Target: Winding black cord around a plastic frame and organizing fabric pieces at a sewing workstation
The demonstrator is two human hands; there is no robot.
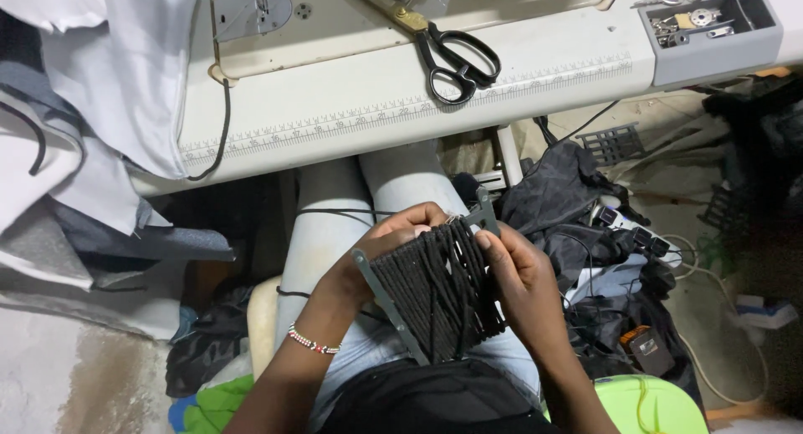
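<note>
Both hands gripped a grey card wound with black cord [439,288]: left hand [368,262] underneath, right hand [519,271] pinching strands. Judged light; card stiff, cord limp — best held by card edges.

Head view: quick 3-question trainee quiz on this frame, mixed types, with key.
1. True or false: the scissors lie on the lap.
2. Black cord is wound around what? A) grey card B) spool C) bottle
3. Which wrist wears the bead bracelet?

Key: 1 false, they lie on the sewing table. 2 A; the left hand and right hand both hold it. 3 left.
</note>
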